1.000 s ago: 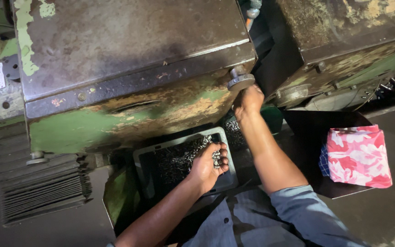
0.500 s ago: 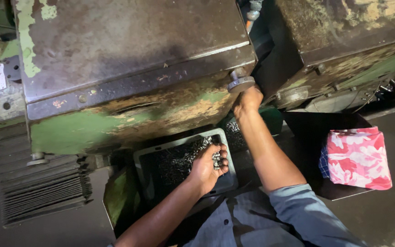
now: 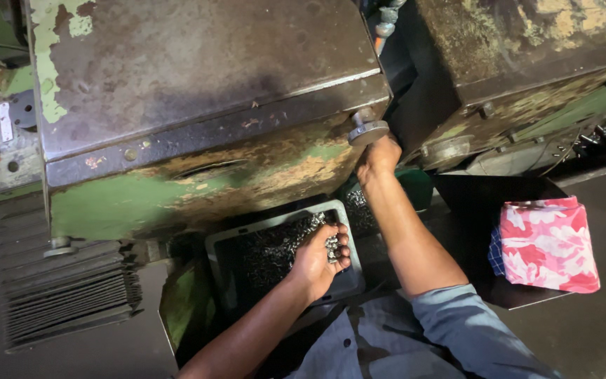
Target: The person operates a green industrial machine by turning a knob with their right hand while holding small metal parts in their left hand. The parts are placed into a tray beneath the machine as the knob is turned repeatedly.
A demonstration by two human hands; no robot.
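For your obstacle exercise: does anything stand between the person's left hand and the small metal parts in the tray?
Nothing visible does. The left hand already holds a cluster of small metal parts directly over the tray, with no object between them.

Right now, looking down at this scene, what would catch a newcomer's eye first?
The big old machine with peeling green paint fills the upper left. Below it, the left hand grips small shiny metal parts over a dark tray, while the right hand reaches up beside a round knob. A bright pink patterned cloth lies far right.
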